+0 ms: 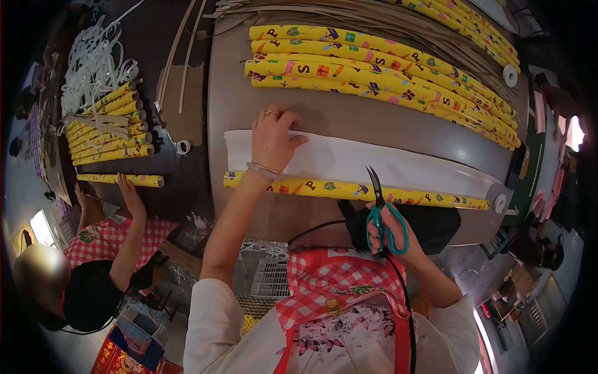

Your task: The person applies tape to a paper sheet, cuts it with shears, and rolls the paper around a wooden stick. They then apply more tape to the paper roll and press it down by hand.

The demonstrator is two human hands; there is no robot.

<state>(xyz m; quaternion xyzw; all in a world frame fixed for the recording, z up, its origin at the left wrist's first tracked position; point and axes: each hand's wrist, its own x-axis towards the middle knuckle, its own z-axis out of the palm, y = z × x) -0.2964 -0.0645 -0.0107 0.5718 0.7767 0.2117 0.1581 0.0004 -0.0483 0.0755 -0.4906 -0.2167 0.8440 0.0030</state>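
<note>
The left arm stretches up from bottom centre, its left hand left of the frame's middle, fingers loosely bent. The right arm bends more sharply, its right hand curled tight, right of centre.

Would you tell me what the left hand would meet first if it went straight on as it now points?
The left hand would most likely meet the closest yellow roll lying across its path ahead, though the hand's height is hard to judge.
</note>
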